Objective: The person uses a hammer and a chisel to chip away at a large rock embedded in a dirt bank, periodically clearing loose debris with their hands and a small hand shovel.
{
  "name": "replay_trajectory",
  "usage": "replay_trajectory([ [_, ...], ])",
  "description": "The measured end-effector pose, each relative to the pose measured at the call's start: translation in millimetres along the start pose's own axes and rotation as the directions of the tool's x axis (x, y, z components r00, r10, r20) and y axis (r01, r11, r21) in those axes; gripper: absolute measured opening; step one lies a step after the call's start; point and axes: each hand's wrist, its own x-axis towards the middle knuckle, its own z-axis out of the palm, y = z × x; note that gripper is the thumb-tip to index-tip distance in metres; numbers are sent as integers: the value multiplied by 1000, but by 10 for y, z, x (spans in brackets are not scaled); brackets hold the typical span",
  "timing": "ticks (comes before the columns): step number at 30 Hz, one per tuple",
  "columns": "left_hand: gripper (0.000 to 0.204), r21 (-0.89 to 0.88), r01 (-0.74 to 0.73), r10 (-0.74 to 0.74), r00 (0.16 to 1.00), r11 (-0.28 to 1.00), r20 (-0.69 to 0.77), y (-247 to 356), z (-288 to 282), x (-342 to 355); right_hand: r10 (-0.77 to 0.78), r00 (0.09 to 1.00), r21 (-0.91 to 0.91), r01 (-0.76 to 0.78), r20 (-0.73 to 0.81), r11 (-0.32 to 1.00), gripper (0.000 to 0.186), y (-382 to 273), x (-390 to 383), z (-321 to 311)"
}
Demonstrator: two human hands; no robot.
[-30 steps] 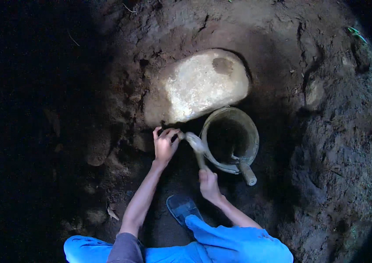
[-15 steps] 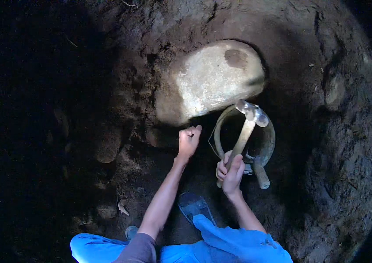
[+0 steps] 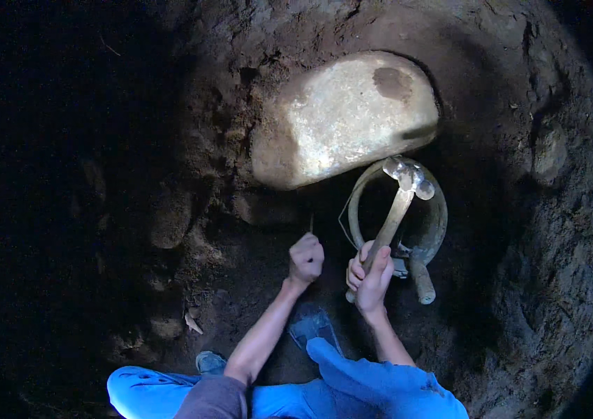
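Note:
My right hand [image 3: 372, 276] is wrapped around the wooden handle of a hammer [image 3: 395, 209], its pale, worn head pointing away from me. Below the rock, my left hand [image 3: 306, 258] is closed in a fist. A thin dark rod [image 3: 312, 222] sticks up from it toward the rock; its kind is unclear. In front of me a large pale rock [image 3: 359, 105] sits in the dirt, with a dark patch near its upper right. Under the hammer is a round bucket [image 3: 439, 222] with a thin wire handle; its inside is dark.
Beside the bucket's near rim rests another tool's wooden handle [image 3: 423, 283]. Rough earth walls [image 3: 554, 230] curve up on the right. My shoe [image 3: 314, 328] and blue-trousered legs [image 3: 296, 401] are at the bottom. The left side is in deep shadow.
My left hand has drawn back from the rock toward me, and a thin rod now shows above it. The right hand keeps the hammer in nearly the same place. The view has shifted slightly.

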Motion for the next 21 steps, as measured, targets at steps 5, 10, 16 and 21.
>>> replay_trajectory([
  [5,28,23,-34,34,999,999,3,85,-114,534,25,1000,-3,-25,-17,1000,49,57,13,-19],
  [10,30,64,-69,58,987,996,149,-59,-133,594,38,999,-16,-38,21,999,49,102,13,-26],
  [16,31,185,-57,17,977,981,212,-35,-14,569,64,998,-51,-64,8,997,55,112,24,-10],
  [21,30,196,108,-137,981,975,139,-55,169,592,79,997,-35,-79,1,996,54,130,43,-8],
])
